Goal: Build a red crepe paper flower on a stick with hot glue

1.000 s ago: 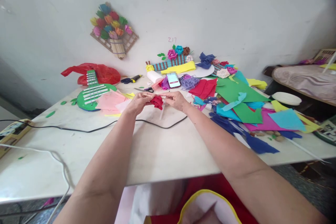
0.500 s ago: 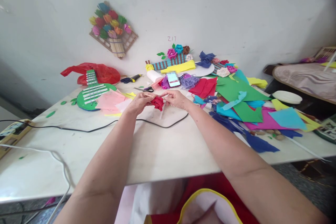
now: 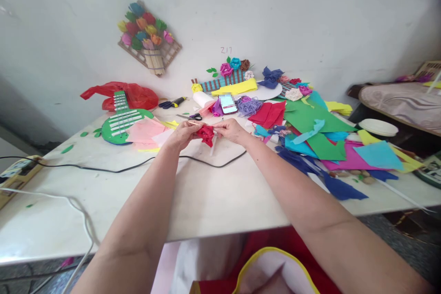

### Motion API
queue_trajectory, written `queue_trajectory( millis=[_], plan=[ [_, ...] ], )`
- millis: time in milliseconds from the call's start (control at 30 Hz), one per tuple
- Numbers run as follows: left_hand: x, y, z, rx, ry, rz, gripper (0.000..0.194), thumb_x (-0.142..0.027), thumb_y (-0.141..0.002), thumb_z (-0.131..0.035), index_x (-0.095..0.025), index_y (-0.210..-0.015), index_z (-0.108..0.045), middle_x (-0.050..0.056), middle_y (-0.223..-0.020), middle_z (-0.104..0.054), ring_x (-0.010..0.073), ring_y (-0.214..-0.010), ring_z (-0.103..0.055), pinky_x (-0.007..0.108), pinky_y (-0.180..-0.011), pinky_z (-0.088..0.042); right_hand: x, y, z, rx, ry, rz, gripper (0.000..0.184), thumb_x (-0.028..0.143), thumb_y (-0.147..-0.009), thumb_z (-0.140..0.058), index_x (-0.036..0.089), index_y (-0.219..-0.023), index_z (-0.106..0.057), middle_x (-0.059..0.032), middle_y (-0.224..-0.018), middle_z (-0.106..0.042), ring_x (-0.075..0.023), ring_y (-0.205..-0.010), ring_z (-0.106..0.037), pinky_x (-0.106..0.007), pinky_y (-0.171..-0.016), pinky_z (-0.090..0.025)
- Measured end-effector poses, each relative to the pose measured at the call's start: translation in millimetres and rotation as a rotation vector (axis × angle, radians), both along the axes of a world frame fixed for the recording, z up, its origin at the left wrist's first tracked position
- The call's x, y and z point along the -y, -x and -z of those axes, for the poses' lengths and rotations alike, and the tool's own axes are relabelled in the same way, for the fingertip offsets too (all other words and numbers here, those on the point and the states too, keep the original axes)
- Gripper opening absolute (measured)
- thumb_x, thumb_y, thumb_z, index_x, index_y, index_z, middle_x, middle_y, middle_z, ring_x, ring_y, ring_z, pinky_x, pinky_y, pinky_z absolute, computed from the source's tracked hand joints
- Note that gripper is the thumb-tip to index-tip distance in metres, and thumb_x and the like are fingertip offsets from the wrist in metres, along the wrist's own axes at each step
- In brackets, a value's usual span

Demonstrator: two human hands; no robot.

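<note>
A crumpled red paper flower [image 3: 206,136] is held above the table, around the middle of the view. My left hand [image 3: 184,134] has its fingers closed on the flower's left side. From the right, my right hand [image 3: 229,130] pinches at the flower's edge; what exactly lies between those fingertips is too small to tell. A thin pale strip [image 3: 213,146] hangs down just below the flower. Beyond my hands are a pair of scissors [image 3: 195,116] and a phone [image 3: 228,104] with a lit screen.
A black cable [image 3: 113,172] crosses the table [image 3: 220,202] under my hands. Left stands a green guitar-shaped craft [image 3: 110,131] beside pink paper [image 3: 143,129] and a red plastic bag [image 3: 138,94]. Several coloured paper sheets [image 3: 320,117] pile up on the right. Purple yarn [image 3: 250,107] lies behind.
My right hand's fingers have drawn together into a pinch at the flower's edge, where the index finger was stretched out before. The flower stays in my left hand.
</note>
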State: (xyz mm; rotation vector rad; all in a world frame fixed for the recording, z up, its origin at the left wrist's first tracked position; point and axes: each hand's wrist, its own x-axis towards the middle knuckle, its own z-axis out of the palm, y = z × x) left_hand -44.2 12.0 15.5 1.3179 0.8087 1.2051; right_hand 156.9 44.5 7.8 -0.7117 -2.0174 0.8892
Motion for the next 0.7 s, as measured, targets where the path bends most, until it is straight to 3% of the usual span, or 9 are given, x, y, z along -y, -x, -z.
queue_trajectory(
  millis=[267, 500, 700],
  plan=[
    [-0.3, 0.4, -0.1, 0.032, 0.104, -0.074, 0.030, -0.027, -0.060, -0.083, -0.009, -0.082, -0.074, 0.012, -0.077, -0.074, 0.0206, -0.067, -0.068, 0.033, -0.068, -0.057, 1.2, 1.4, 2.0, 0.117, -0.134, 0.154, 0.029, 0.015, -0.079, -0.057, 0.015, -0.099, -0.078, -0.0006, -0.062, -0.066, -0.0138, -0.061, -0.057, -0.025, -0.063, -0.045],
    [-1.6, 0.5, 1.6, 0.079, 0.176, -0.127, 0.018, -0.021, -0.068, -0.071, -0.009, -0.081, -0.074, 0.013, -0.076, -0.074, 0.0217, -0.070, -0.070, 0.033, -0.071, -0.057, 9.0, 1.6, -4.5, 0.193, -0.279, 0.188, 0.030, 0.015, -0.082, -0.058, 0.024, -0.103, -0.077, -0.0058, -0.099, -0.077, -0.0196, -0.092, -0.069, -0.029, -0.082, -0.051],
    [3.3, -3.4, -4.2, 0.069, 0.182, -0.103, 0.019, -0.027, -0.071, -0.074, -0.010, -0.079, -0.073, 0.011, -0.073, -0.073, 0.0204, -0.064, -0.068, 0.034, -0.068, -0.057, 10.3, 1.7, -6.0, 0.278, -0.408, 0.270, 0.028, 0.019, -0.085, -0.056, 0.024, -0.102, -0.078, -0.0061, -0.098, -0.077, -0.0202, -0.092, -0.069, -0.028, -0.082, -0.050]
  ],
)
